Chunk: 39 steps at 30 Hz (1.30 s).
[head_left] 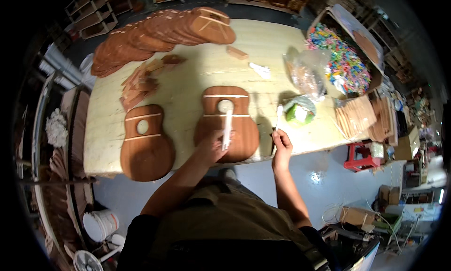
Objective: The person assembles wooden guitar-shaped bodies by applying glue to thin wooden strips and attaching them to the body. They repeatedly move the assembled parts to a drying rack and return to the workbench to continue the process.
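Observation:
A pale narrow strip (pixel 227 130) is held upright in my left hand (pixel 214 148), its fingers closed round the lower part. The hand is over a brown ukulele-shaped wooden plate (pixel 237 132) with a round hole and two light crossbars. My right hand (pixel 283 146), at the table's front edge, pinches a thin white stick-like tool (pixel 279 115); its exact kind is unclear. A green tub (pixel 299 113) with a grey mesh-like piece on its far side stands just right of this tool. To the left lies a second, similar plate (pixel 145 158).
Overlapping brown plates (pixel 155 31) line the far left of the table (pixel 188 73). Thin wood scraps (pixel 141 80), a small wood block (pixel 237 53) and a clear plastic bag (pixel 307 73) lie nearer. A bin of colourful small pieces (pixel 338 57) and a red stool (pixel 359 158) are right.

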Available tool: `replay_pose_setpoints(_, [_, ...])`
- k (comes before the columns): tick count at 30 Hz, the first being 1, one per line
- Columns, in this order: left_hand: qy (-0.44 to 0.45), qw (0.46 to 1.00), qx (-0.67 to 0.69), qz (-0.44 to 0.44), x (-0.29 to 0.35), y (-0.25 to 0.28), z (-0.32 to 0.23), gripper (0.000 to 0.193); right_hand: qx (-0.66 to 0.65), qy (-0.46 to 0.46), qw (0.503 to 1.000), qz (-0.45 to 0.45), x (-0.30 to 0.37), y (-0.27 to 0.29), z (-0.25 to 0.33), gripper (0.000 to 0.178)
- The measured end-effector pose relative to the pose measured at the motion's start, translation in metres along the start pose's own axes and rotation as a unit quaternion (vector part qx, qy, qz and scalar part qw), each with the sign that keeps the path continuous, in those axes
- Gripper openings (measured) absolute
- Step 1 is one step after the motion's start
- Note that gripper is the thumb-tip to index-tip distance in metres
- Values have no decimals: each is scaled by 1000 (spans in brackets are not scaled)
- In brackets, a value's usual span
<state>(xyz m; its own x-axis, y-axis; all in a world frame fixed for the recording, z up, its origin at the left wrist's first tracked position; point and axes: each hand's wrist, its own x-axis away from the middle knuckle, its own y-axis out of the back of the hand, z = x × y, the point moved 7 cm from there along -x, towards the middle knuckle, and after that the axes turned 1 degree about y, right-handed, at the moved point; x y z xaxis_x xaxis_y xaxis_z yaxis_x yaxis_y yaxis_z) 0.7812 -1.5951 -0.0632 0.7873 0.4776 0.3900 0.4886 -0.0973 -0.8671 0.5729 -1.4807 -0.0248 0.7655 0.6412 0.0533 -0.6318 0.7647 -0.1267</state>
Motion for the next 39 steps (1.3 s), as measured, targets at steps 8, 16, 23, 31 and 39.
replay_pose_setpoints(8, [-45,983,-175,1,28,-12,-7,38,-54,-124,974,-180,-59,52,-49,21])
replay_pose_setpoints(16, [-99,967,-227,-54,18,9,-8,27,107,-124,964,207,31,-68,-18,15])
replay_pose_setpoints(23, [-175,927,-324,-75,14,14,-4,19,102,-136,960,224,46,-87,-34,14])
replay_pose_setpoints(31, [-231,856,-411,-212,27,72,-28,16,353,153,919,88,38,-50,-25,12])
replay_pose_setpoints(39, [-281,788,-493,-236,24,90,-29,18,419,315,845,106,45,-67,-29,7])
